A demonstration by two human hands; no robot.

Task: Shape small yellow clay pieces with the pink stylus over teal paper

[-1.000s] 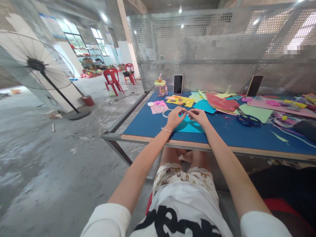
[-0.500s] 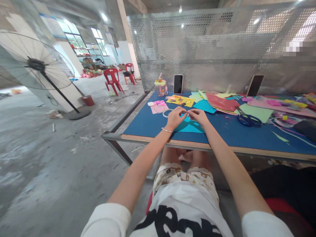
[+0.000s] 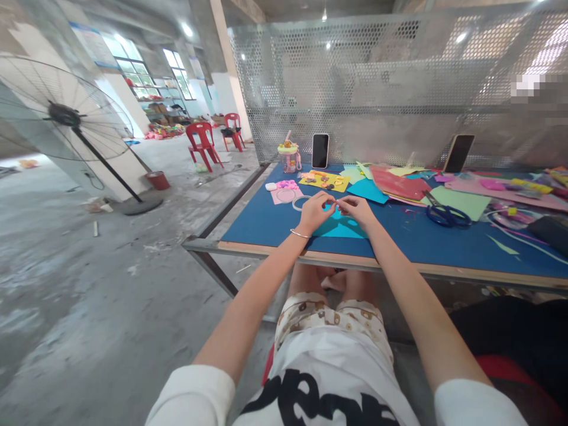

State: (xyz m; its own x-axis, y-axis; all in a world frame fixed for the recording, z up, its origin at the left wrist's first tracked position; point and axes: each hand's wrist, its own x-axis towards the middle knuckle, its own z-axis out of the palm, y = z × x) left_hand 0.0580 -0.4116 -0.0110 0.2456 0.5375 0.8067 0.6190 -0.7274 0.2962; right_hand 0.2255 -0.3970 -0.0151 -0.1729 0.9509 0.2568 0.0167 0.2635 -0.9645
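Note:
My left hand (image 3: 316,211) and my right hand (image 3: 354,209) meet above a bright blue sheet of paper (image 3: 341,229) near the table's front edge. The fingertips of both are pinched together, almost touching each other. Whatever sits between them is too small to make out. Just behind my left hand lies a white ring (image 3: 296,204), perhaps a roll of tape, partly covered by the hand. A pink sheet (image 3: 284,197) with small pink and purple pieces is to its left. Beyond my hands, a yellow card (image 3: 339,182) bears several small orange and brown pieces.
Blue-handled scissors (image 3: 448,216) lie right of my hands, beside a pale green sheet (image 3: 470,204). Colored papers and a red sheet (image 3: 399,182) pile along the back. A lidded cup (image 3: 288,160) and two phones, one white-edged (image 3: 320,151) and one dark (image 3: 459,154), stand against the perforated metal panel (image 3: 377,89).
Almost nothing differs. Both hands stay pinched at the same spot over the blue paper, with only a slight shift of the fingers.

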